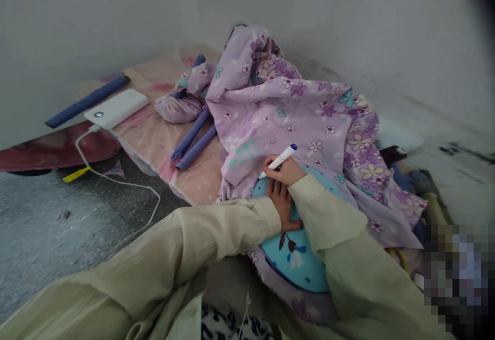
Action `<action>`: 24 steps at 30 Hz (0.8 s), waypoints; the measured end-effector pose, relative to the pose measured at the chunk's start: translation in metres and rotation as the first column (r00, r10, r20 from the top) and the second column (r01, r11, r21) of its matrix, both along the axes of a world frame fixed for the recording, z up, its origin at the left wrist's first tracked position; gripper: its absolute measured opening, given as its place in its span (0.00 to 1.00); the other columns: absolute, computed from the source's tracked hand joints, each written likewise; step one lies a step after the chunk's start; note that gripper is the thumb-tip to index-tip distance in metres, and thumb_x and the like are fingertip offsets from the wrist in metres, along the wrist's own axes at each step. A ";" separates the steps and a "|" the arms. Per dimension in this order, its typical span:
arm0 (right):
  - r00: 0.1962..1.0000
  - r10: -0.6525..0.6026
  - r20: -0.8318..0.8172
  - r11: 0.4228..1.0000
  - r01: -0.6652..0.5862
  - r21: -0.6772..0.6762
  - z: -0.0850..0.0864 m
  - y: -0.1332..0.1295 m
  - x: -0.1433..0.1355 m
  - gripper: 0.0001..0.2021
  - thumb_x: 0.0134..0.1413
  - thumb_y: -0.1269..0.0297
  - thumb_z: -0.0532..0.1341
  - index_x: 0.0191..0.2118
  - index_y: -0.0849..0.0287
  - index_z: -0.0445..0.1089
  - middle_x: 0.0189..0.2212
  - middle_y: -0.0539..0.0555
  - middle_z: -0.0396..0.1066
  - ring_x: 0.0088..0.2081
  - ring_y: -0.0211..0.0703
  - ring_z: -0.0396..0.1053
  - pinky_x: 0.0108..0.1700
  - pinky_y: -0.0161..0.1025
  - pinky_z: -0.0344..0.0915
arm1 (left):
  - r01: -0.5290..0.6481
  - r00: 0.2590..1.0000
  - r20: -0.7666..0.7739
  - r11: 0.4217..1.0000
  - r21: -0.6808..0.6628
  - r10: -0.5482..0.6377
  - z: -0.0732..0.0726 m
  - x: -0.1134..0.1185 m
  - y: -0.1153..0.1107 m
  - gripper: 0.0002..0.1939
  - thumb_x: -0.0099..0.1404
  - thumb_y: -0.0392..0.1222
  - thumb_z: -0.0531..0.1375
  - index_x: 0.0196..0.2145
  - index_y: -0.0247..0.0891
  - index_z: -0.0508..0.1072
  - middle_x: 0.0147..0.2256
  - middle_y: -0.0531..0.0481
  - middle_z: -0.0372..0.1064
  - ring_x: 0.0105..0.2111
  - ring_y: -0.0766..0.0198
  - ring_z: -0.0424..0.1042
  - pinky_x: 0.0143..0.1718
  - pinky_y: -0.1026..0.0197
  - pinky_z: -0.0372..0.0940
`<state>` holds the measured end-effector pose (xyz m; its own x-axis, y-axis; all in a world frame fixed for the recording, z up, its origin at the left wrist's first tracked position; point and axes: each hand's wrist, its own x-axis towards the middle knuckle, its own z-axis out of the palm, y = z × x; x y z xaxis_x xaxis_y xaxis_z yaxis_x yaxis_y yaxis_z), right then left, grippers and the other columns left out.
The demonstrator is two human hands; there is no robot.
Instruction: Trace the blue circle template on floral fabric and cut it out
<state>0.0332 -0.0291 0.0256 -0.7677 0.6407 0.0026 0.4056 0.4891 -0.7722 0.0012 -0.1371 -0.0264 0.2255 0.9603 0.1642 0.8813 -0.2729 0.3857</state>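
My right hand grips a white marker, blue end to 2 o'clock, tip to 8; can't tell if it touches. Left hand just below at 6, empty, palm down, fingers spread on a turquoise round piece. That piece lies under both hands, flower print at its 6 o'clock, no lettering. Beneath it and out to 12, lilac floral cloth. At 10, two blue-wrapped tubes on a pinkish sheet; farther at 10, white power bank, dark mark on one end, unreadable, cable plugged in. Beyond it, another blue tube. At 9, yellow tag, no text legible.
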 end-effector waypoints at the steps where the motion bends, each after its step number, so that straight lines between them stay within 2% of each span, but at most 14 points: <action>1: 1.000 -0.013 -0.001 1.000 0.013 0.004 0.000 0.002 0.001 0.04 0.38 0.65 0.57 0.23 0.59 0.63 0.16 0.46 0.61 0.20 0.34 0.58 0.23 0.33 0.56 | -0.001 1.000 0.002 1.000 0.011 0.001 -0.001 0.000 0.000 0.48 0.47 0.64 0.52 0.57 0.25 0.53 0.53 0.31 0.54 0.56 0.35 0.45 0.55 0.36 0.36; 11: 0.994 -0.106 -0.007 0.994 0.106 0.040 -0.003 0.013 0.008 0.05 0.38 0.64 0.57 0.23 0.60 0.64 0.17 0.48 0.64 0.20 0.35 0.60 0.23 0.32 0.57 | -0.020 0.999 0.040 0.998 0.061 0.018 -0.010 0.004 0.003 0.51 0.44 0.66 0.54 0.56 0.22 0.54 0.56 0.29 0.50 0.58 0.36 0.40 0.57 0.39 0.33; 19: 0.985 -0.170 -0.038 0.982 0.173 0.077 -0.006 0.020 0.012 0.04 0.38 0.64 0.58 0.23 0.59 0.65 0.15 0.47 0.64 0.19 0.35 0.60 0.22 0.32 0.57 | 0.003 1.000 -0.012 1.000 0.020 -0.003 -0.007 0.003 0.002 0.51 0.46 0.66 0.52 0.57 0.20 0.52 0.58 0.27 0.44 0.59 0.37 0.41 0.57 0.39 0.32; 24: 0.963 -0.233 -0.134 0.963 0.248 0.105 -0.002 0.022 0.020 0.05 0.41 0.63 0.58 0.23 0.58 0.64 0.17 0.47 0.63 0.20 0.35 0.61 0.22 0.32 0.58 | -0.004 0.999 -0.034 1.000 0.002 0.004 -0.005 0.003 0.001 0.52 0.47 0.67 0.51 0.57 0.20 0.50 0.60 0.27 0.41 0.59 0.38 0.39 0.57 0.40 0.31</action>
